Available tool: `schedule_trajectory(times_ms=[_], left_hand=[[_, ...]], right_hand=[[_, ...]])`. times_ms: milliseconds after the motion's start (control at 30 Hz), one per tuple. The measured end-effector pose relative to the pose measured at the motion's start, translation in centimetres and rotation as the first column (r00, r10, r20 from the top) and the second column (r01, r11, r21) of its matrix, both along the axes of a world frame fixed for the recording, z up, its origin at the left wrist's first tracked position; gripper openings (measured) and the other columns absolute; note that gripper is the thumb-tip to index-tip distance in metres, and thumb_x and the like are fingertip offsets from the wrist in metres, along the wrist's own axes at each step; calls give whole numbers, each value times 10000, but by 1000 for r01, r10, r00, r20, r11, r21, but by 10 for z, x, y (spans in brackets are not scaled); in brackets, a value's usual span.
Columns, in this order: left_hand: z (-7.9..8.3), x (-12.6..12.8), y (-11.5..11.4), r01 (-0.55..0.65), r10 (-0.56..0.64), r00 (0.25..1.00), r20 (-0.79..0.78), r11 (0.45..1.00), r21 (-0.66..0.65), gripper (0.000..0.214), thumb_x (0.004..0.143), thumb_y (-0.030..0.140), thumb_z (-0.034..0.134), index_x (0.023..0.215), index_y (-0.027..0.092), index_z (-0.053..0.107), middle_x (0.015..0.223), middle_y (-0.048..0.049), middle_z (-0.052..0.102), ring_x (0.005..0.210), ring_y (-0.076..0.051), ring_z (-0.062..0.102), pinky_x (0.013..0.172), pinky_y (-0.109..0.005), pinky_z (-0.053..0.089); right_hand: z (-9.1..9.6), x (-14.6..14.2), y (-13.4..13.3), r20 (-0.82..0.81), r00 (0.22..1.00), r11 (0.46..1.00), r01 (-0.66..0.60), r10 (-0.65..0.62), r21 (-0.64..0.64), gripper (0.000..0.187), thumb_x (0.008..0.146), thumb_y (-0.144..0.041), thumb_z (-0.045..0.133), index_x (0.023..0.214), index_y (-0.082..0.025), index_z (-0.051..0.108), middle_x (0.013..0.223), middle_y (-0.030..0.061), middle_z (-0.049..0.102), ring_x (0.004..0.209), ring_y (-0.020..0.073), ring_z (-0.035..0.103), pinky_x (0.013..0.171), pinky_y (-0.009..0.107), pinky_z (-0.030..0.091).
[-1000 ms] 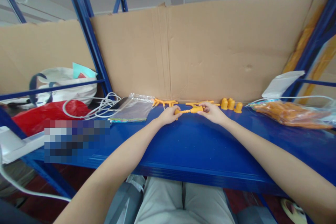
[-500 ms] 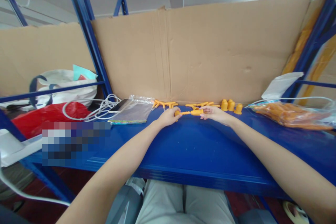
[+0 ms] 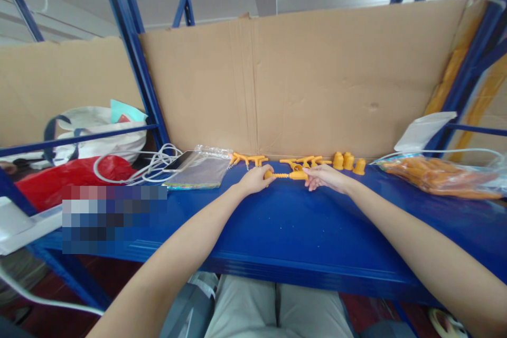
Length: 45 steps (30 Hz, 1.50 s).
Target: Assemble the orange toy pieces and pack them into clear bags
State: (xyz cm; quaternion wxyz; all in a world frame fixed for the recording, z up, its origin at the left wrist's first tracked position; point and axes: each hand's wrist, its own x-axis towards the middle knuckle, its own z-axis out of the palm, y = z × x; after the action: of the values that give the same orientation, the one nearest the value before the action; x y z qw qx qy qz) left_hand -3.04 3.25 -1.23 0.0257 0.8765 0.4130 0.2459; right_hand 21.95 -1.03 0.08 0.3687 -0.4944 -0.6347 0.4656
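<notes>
Both holding: left hand [image 3: 253, 179], ribbed orange rod [image 3: 281, 175]; right hand [image 3: 325, 176], chunky orange barrel [image 3: 299, 175].

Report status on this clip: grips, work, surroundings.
Left grip and right grip on opposite ends of yellow spiral-shafted plastic piece. Spiral exposed, lying crosswise. Yellow branched plastic parts behind.

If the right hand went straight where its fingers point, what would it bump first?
The right hand would first meet the orange sleeve just in front of it. Beyond that, seemingly in line, are the twisted orange rod and the left hand; exact depth is unclear.
</notes>
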Motion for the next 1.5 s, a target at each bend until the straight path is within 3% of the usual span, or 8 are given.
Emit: schedule_trajectory(times_ms=[233, 500, 600, 733, 867, 1033, 1233, 1500], left_hand=[[1, 2, -2, -6, 6, 1000, 21, 1000, -9, 208, 851, 309, 543, 1015, 182, 567, 670, 5, 647, 681, -177, 640, 669, -271, 476], [3, 1, -2, -4, 5, 998, 57, 1000, -5, 201, 848, 304, 549, 1010, 187, 567, 663, 8, 648, 704, -181, 647, 672, -275, 476], [3, 1, -2, -14, 13, 999, 52, 1000, 6, 213, 851, 306, 543, 1022, 181, 567, 684, -1, 654, 714, -187, 645, 668, -279, 475], [3, 1, -1, -20, 19, 999, 45, 1000, 20, 209, 849, 313, 538, 1010, 185, 573, 687, 0, 650, 706, -183, 639, 669, -279, 479], [2, 1, 0, -15, 14, 999, 52, 1000, 27, 193, 845, 308, 536, 998, 196, 573, 656, 17, 638, 693, -174, 636, 673, -276, 484], [3, 1, -1, -19, 17, 998, 59, 999, 38, 188, 851, 307, 533, 995, 195, 577, 673, 7, 646, 709, -181, 640, 679, -283, 488], [4, 1, -4, -18, 17, 999, 28, 999, 36, 194, 853, 294, 536, 1015, 194, 576, 680, 6, 651, 730, -186, 644, 701, -289, 486], [5, 1, -4, -45, 44, 999, 28, 999, 27, 227, 852, 307, 543, 1042, 185, 574, 712, -12, 660, 732, -197, 647, 697, -298, 489]], right_hand=[[-2, -8, 0, -5, 999, 997, 40, -41, -66, 491, 908, -517, 458, 650, -124, 599, 522, 88, 641, 379, 92, 547, 368, 175, 411], [-3, -10, 3, 29, 998, 998, 49, -47, -48, 556, 870, -625, 430, 664, -135, 592, 501, 75, 627, 349, 85, 509, 325, 173, 370], [-1, -8, 1, -17, 999, 998, 29, -30, -64, 461, 873, -562, 492, 705, -142, 584, 573, 85, 662, 388, 86, 537, 345, 167, 385], [0, -3, -2, -96, 995, 997, -37, 31, -66, 198, 837, -354, 628, 865, -160, 600, 767, 79, 714, 501, 92, 602, 413, 161, 436], [-1, 1, -2, -112, 992, 997, -55, 50, -46, 206, 790, -245, 672, 962, -190, 572, 869, 57, 716, 550, 88, 613, 450, 167, 463], [0, -1, -3, -83, 996, 999, -41, 39, -25, 176, 817, -334, 647, 865, -179, 577, 833, 68, 715, 522, 85, 590, 432, 172, 452], [-1, -5, -4, -72, 997, 999, 12, -15, -33, 311, 841, -462, 601, 806, -153, 588, 705, 88, 702, 456, 82, 554, 390, 168, 419], [1, -9, -5, -69, 995, 996, 61, -66, -68, 309, 877, -448, 560, 767, -159, 560, 659, 84, 695, 427, 73, 534, 367, 150, 398]])
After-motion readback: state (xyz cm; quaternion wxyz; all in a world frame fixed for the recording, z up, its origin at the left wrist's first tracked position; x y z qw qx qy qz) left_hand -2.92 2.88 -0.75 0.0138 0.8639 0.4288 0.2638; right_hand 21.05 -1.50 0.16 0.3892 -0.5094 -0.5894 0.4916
